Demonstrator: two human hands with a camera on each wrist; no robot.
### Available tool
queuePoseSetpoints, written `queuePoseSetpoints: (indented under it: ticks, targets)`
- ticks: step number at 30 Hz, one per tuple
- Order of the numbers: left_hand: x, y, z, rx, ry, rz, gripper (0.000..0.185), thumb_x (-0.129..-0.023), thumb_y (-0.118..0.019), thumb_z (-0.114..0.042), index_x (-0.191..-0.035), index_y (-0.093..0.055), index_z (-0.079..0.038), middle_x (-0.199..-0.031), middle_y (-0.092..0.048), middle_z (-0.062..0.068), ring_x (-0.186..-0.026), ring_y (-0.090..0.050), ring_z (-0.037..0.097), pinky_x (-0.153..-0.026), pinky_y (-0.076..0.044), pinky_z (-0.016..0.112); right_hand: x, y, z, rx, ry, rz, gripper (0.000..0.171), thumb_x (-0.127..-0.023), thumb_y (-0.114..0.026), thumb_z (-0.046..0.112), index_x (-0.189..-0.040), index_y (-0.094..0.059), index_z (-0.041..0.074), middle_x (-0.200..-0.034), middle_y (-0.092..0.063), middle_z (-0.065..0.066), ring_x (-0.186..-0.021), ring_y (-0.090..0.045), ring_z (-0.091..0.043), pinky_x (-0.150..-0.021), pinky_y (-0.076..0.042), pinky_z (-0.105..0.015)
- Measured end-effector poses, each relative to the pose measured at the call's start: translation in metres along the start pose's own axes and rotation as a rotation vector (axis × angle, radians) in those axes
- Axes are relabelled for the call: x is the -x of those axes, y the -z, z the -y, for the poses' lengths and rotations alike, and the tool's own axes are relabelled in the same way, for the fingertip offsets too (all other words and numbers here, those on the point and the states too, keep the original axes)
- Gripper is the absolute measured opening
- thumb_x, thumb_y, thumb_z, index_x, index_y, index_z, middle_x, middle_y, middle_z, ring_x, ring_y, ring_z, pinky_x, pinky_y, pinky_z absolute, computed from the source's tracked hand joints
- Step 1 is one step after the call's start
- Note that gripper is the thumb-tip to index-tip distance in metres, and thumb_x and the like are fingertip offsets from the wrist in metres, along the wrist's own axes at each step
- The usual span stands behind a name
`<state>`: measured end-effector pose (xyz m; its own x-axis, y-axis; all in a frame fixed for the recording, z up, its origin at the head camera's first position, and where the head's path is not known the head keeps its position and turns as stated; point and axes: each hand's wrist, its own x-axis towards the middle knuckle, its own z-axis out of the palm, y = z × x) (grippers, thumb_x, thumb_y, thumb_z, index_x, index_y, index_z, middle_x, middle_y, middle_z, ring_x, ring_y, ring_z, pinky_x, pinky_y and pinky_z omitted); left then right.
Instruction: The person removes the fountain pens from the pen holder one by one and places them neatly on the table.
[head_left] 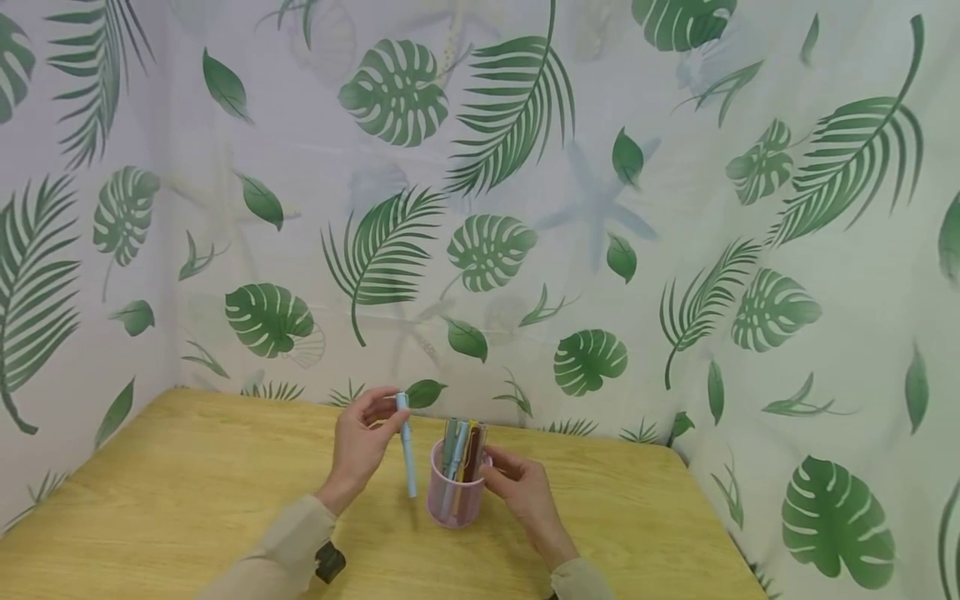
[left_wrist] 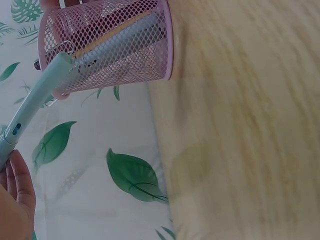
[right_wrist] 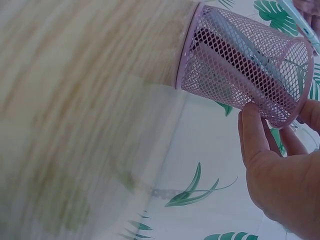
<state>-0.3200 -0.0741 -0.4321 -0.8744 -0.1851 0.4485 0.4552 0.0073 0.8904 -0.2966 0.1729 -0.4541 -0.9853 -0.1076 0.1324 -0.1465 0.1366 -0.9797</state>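
Observation:
A light blue pen is pinched near its top by my left hand, hanging almost upright just left of the pen holder. The pink mesh pen holder stands on the table with several pens in it, among them blue, green, yellow and dark brown ones. My right hand grips the holder's rim at its right side, thumb at the rim and fingers against the outer mesh in the right wrist view. In the left wrist view the pen's lower end overlaps the holder's rim.
The wood-grain table reaches back to a white wall covering printed with green leaves. Another stretch of the covering borders the table's left side. A black band sits at the left sleeve.

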Motion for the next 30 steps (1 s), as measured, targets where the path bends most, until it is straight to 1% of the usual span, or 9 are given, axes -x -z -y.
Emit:
queuePoseSetpoints:
  ticks: [2,7,10,15,19,22,26,30]
  targets:
    - [-0.001,0.001,0.003,0.007,0.043,-0.011,0.033,-0.085,-0.076,-0.006,-0.117,-0.066,-0.002,-0.108,-0.070,0.021,-0.084,-0.067,0.006,-0.072,-0.056,0.021,0.000,0.000,0.001,-0.005,0.003,-0.001,0.041,-0.095,-0.065,0.013,-0.131,-0.058,-0.005,-0.134,-0.058,-0.025,-0.115,-0.063,-0.029,-0.093,-0.055,-0.038]
    - [-0.004,0.002,0.007,0.091,0.166,-0.043,0.033,-0.087,-0.072,0.000,-0.119,-0.065,0.000,-0.111,-0.067,0.024,-0.080,-0.067,0.007,-0.071,-0.059,0.024,0.003,0.003,0.001,-0.007,-0.001,-0.009,0.042,-0.095,-0.064,0.012,-0.132,-0.057,-0.006,-0.135,-0.057,-0.026,-0.116,-0.062,-0.032,-0.093,-0.054,-0.039]
    - [-0.005,0.002,0.007,0.116,0.206,-0.050,0.034,-0.087,-0.071,0.001,-0.120,-0.064,0.000,-0.112,-0.067,0.023,-0.079,-0.068,0.007,-0.072,-0.059,0.025,0.004,0.003,0.001,-0.006,-0.005,-0.011,0.042,-0.095,-0.065,0.012,-0.132,-0.057,-0.005,-0.136,-0.056,-0.025,-0.116,-0.062,-0.033,-0.094,-0.054,-0.039]
    - [-0.006,0.005,0.008,0.093,0.219,-0.043,0.035,-0.086,-0.072,0.001,-0.120,-0.064,0.002,-0.109,-0.068,0.023,-0.077,-0.067,0.007,-0.072,-0.060,0.028,0.003,0.002,0.002,-0.017,-0.003,-0.002,0.042,-0.096,-0.063,0.012,-0.133,-0.056,-0.005,-0.137,-0.055,-0.024,-0.117,-0.062,-0.032,-0.094,-0.054,-0.038]
    - [-0.006,0.008,0.012,0.041,0.212,-0.008,0.033,-0.086,-0.073,-0.001,-0.119,-0.066,0.000,-0.106,-0.069,0.022,-0.076,-0.068,0.008,-0.071,-0.060,0.031,0.002,0.001,0.002,-0.022,-0.002,0.000,0.042,-0.095,-0.064,0.012,-0.132,-0.057,-0.006,-0.135,-0.057,-0.025,-0.114,-0.063,-0.029,-0.093,-0.055,-0.037]
    - [-0.005,0.010,0.014,0.010,0.210,0.015,0.033,-0.087,-0.073,-0.002,-0.119,-0.067,-0.001,-0.107,-0.069,0.022,-0.078,-0.068,0.010,-0.072,-0.060,0.032,0.002,0.000,0.001,-0.025,-0.003,-0.002,0.041,-0.095,-0.065,0.012,-0.131,-0.057,-0.006,-0.134,-0.058,-0.025,-0.113,-0.064,-0.028,-0.092,-0.055,-0.036]
    - [-0.004,0.013,0.018,-0.005,0.228,0.010,0.033,-0.087,-0.073,-0.003,-0.119,-0.067,-0.002,-0.106,-0.069,0.021,-0.081,-0.068,0.011,-0.073,-0.060,0.032,0.002,0.000,0.001,-0.027,-0.002,0.000,0.041,-0.095,-0.065,0.012,-0.131,-0.058,-0.005,-0.134,-0.058,-0.024,-0.114,-0.064,-0.029,-0.093,-0.055,-0.037]
    - [-0.005,0.016,0.022,-0.017,0.257,0.011,0.033,-0.087,-0.073,-0.003,-0.119,-0.067,-0.002,-0.102,-0.069,0.018,-0.079,-0.068,0.012,-0.072,-0.060,0.032,0.001,-0.001,0.002,-0.025,-0.002,0.007,0.042,-0.095,-0.065,0.012,-0.132,-0.057,-0.006,-0.136,-0.057,-0.025,-0.113,-0.064,-0.028,-0.093,-0.054,-0.037]
